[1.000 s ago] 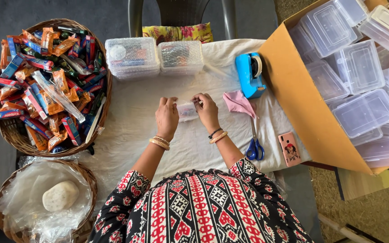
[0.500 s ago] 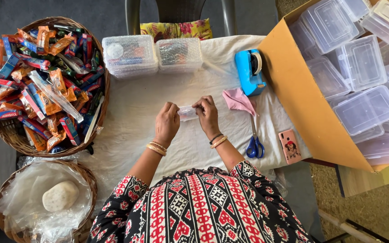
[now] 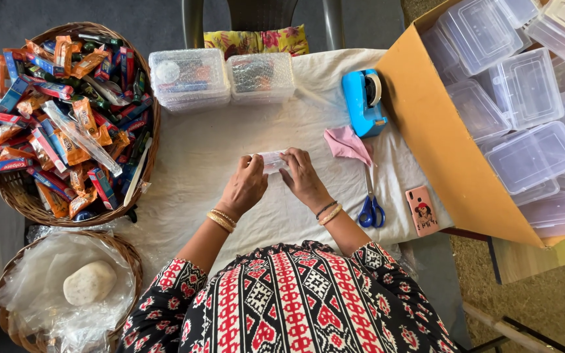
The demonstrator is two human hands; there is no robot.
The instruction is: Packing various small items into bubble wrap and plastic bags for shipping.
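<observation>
Overhead view of a person seated at a table covered with a white cloth [image 3: 184, 163]. At the centre, the left hand [image 3: 244, 186] and the right hand [image 3: 303, 178] meet, each with fingers curled and pinching 1 end of a small clear plastic-wrapped item [image 3: 271, 161]; what it contains cannot be told from this view. The item is held just above the cloth, between the 2 hands. At 3 o'clock from the hands lie blue-handled scissors [image 3: 370, 202] and, beyond them, a pink phone [image 3: 422, 210]. At 2 o'clock sits a crumpled pink cloth [image 3: 346, 144], with a blue tape dispenser [image 3: 363, 101] just past it. At 8 o'clock, a wicker basket [image 3: 129, 252] lined with clear plastic holds a pale rounded lump [image 3: 89, 282]. At 10 o'clock, a larger wicker basket [image 3: 17, 196] is heaped with small packaged goods. At 12 o'clock stand 2 stacks of clear lidded boxes [image 3: 220, 77]. At 2 o'clock, farthest, an open cardboard carton [image 3: 436, 140] is filled with empty clear containers [image 3: 531, 85].
</observation>
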